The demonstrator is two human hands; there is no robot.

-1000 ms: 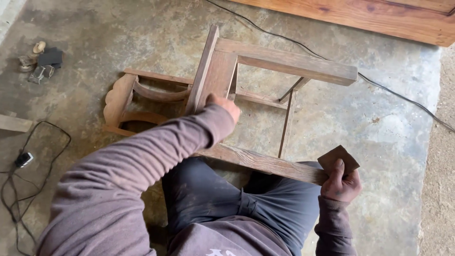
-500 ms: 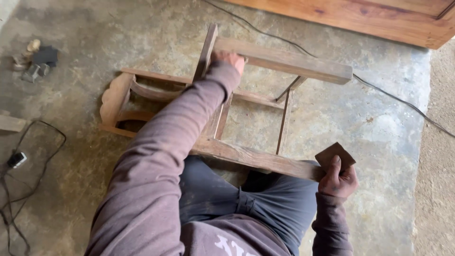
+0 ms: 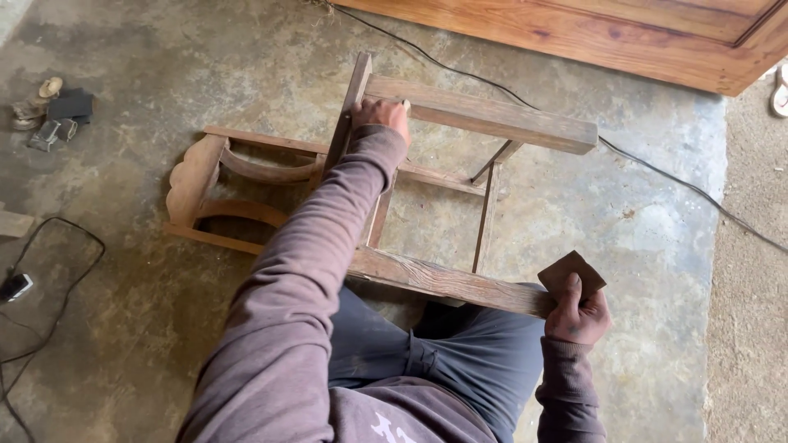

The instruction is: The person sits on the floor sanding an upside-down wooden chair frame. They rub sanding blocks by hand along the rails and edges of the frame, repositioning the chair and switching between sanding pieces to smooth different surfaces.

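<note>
Chair frame [image 3: 427, 197] lies on stained concrete floor [image 3: 164, 328], left hand [image 3: 379, 115] gripping its leg, right hand [image 3: 577, 316] apparently pinching sandpaper [image 3: 571, 272].

Stained concrete floor [image 3: 164, 328]; wooden door panel [image 3: 624, 33] at top.

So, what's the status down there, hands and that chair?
Left hand gripping far rail of wooden chair frame lying on its side. Right hand holding sandpaper piece at near rail's end. Cable runs behind the frame.

The person wears a mauve-brown long-sleeved top with ribbed cuffs and a pale printed mark on the chest. Dusty dark blue-grey trousers cover the legs. Both hands are bare.
</note>
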